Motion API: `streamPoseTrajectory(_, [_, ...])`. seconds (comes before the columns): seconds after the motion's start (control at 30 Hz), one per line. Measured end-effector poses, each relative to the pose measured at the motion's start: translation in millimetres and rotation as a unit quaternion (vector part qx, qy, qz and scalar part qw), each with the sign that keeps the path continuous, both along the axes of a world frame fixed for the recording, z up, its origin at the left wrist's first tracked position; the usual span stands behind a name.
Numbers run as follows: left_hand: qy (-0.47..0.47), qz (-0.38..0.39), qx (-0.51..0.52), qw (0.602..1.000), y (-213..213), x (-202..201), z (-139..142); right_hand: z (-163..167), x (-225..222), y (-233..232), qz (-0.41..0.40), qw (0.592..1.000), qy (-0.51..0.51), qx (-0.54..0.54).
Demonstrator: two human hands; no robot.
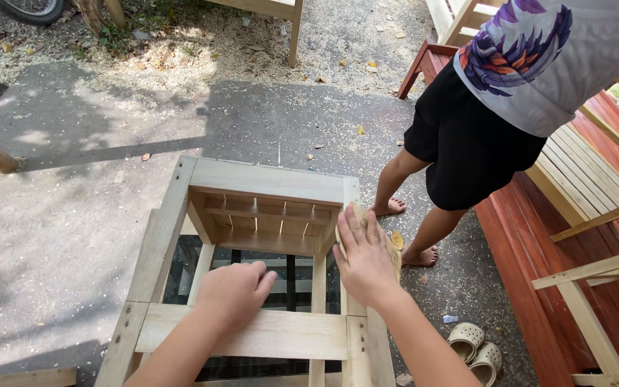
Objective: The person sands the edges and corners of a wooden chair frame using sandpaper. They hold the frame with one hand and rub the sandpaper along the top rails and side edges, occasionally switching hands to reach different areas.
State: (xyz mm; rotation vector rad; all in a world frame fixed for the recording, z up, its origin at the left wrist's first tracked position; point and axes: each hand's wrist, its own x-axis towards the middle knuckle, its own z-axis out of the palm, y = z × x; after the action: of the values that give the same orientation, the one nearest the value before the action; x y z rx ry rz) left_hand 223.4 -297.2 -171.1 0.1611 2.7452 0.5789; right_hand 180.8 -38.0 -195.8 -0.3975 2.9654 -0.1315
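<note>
A bare wooden chair frame (266, 183) lies tipped in front of me on the concrete. My left hand (234, 292) rests palm down on its near cross rail (302, 337), fingers curled. My right hand (363, 258) presses flat on a tan sanding pad (394, 254) against the frame's right upright. Only the pad's edges show under the fingers.
A barefoot person in black shorts (467, 136) and a white patterned shirt stands close at the right. Red stained benches (531, 236) and pale wooden frames (596, 287) line the right side. A pair of beige clogs (471, 347) lies near the frame. Sawdust covers the ground beyond.
</note>
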Motion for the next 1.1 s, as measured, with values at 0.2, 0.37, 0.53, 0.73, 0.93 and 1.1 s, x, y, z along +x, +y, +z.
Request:
streamPoseTrajectory(0.2, [0.179, 0.032, -0.142, 0.973, -43.5, -15.7, 7.9, 19.8, 13.4, -6.5, -0.006, 0.999, -0.015, 0.047])
streamPoseTrajectory(0.37, [0.181, 0.051, -0.271, 0.944, -75.0, -32.1, 12.8, 28.6, -32.2, -15.0, -0.078, 0.996, -0.024, 0.030])
streamPoseTrajectory(0.53, [0.179, 0.099, -0.124, 0.971, -89.0, -51.2, 8.1, 20.2, 5.2, -6.1, 0.003, 0.998, 0.017, 0.064])
streamPoseTrajectory(0.73, [0.149, 0.112, -0.130, 0.974, -82.7, -68.9, 16.9, 16.9, -59.6, -1.4, 0.002, 0.990, 0.133, -0.055])
streamPoseTrajectory(0.93, [0.149, 0.101, -0.139, 0.974, -84.0, -72.2, 36.1, 28.3, -36.8, 4.1, -0.038, 0.997, 0.019, 0.064])
streamPoseTrajectory(1.1, [0.126, 0.100, -0.162, 0.974, -80.7, -78.6, 40.0, 44.4, -12.4, 0.2, -0.033, 0.999, 0.007, 0.029])
